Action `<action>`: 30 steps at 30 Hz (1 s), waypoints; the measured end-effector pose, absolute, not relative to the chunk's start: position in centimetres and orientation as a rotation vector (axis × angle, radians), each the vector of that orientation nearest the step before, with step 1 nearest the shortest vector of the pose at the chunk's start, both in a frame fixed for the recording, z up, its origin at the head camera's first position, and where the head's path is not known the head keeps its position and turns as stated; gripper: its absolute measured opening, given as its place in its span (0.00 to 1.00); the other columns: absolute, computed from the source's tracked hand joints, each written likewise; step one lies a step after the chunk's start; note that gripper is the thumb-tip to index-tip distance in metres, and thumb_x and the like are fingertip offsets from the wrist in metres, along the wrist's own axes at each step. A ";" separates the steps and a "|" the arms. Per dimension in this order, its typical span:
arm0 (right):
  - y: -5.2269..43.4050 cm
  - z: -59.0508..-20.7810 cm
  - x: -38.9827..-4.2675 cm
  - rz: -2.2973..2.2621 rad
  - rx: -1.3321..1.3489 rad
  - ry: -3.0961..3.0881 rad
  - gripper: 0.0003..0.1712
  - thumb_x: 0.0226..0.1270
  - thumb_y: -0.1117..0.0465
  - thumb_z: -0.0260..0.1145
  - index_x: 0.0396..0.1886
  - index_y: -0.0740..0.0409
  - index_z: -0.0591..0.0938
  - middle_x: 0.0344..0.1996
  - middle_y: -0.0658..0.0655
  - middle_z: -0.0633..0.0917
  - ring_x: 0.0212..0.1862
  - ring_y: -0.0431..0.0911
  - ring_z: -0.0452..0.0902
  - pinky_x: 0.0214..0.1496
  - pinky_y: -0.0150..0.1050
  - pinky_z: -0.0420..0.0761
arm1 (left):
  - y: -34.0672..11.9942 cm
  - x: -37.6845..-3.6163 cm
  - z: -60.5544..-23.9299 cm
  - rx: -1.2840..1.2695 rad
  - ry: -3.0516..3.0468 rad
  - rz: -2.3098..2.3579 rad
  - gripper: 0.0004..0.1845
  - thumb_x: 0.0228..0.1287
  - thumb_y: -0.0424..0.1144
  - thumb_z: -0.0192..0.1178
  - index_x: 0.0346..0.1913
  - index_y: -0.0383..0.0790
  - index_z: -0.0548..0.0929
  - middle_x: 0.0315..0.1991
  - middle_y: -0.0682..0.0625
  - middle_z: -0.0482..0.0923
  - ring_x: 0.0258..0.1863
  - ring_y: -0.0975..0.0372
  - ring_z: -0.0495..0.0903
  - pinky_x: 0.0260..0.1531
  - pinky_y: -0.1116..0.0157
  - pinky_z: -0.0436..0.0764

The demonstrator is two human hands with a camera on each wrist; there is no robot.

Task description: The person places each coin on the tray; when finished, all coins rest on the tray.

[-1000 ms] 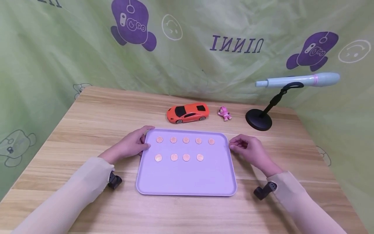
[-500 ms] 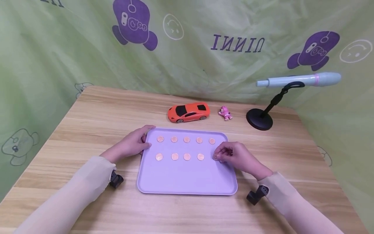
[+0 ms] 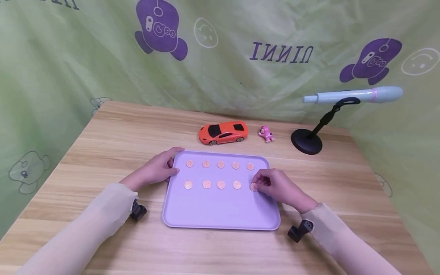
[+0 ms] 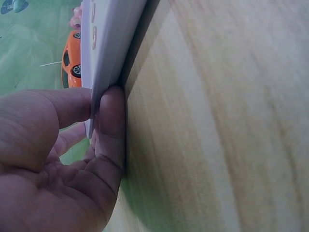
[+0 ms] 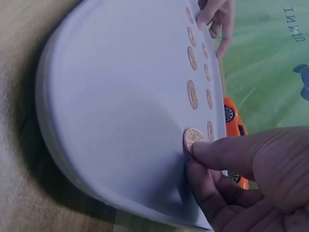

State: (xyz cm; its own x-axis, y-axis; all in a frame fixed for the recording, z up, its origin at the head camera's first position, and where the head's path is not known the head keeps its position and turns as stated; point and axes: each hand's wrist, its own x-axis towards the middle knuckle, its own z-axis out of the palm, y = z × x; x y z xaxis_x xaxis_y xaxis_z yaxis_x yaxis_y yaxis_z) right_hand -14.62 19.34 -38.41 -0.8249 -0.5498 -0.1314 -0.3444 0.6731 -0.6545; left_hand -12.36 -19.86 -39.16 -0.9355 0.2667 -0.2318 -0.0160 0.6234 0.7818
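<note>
A light purple tray [image 3: 220,210] lies on the table with copper coins in two rows, several in each. My left hand [image 3: 155,168] grips the tray's left rim near the far corner. In the left wrist view the thumb presses on top of the rim [image 4: 102,87] while fingers reach beneath it. Over the tray's right side, my right hand [image 3: 280,188] pinches a copper coin [image 5: 193,138] between thumb and fingers. That coin is tilted, close over the tray at the right end of the nearer row, and is partly covered by the thumb.
Beyond the tray sit an orange toy car [image 3: 223,133] and a small pink bear figure [image 3: 266,133]. At the back right a light blue microphone [image 3: 350,95] rests on a black stand [image 3: 307,141]. A green printed curtain [image 3: 223,84] hangs behind the wooden table [image 3: 113,126].
My right hand has come in from beside the tray's right edge to the right end of the nearer row, bringing the coin. The left hand keeps its hold on the rim.
</note>
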 end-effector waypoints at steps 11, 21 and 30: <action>19.4 -38.5 -14.5 -0.896 -0.712 2.567 0.02 0.68 0.69 0.72 0.38 0.60 0.87 0.31 0.53 0.86 0.35 0.42 0.78 0.36 0.28 0.82 | -19.8 -12.3 -39.4 0.191 2.522 1.228 0.37 0.73 0.26 0.59 0.81 0.36 0.58 0.35 0.42 0.73 0.29 0.58 0.78 0.29 0.65 0.86; 19.0 -38.6 -14.2 -0.893 -0.705 2.582 0.02 0.68 0.68 0.73 0.38 0.60 0.87 0.32 0.53 0.87 0.35 0.40 0.78 0.37 0.27 0.82 | -20.1 -12.0 -39.0 0.189 2.526 1.220 0.37 0.73 0.27 0.59 0.81 0.36 0.58 0.35 0.41 0.73 0.29 0.58 0.79 0.29 0.65 0.86; 18.7 -38.4 -14.0 -0.906 -0.739 2.604 0.02 0.68 0.68 0.72 0.39 0.60 0.87 0.33 0.54 0.88 0.36 0.40 0.79 0.38 0.28 0.83 | -20.4 -12.0 -38.9 0.183 2.521 1.215 0.37 0.73 0.27 0.59 0.81 0.36 0.58 0.35 0.41 0.74 0.30 0.58 0.79 0.29 0.64 0.87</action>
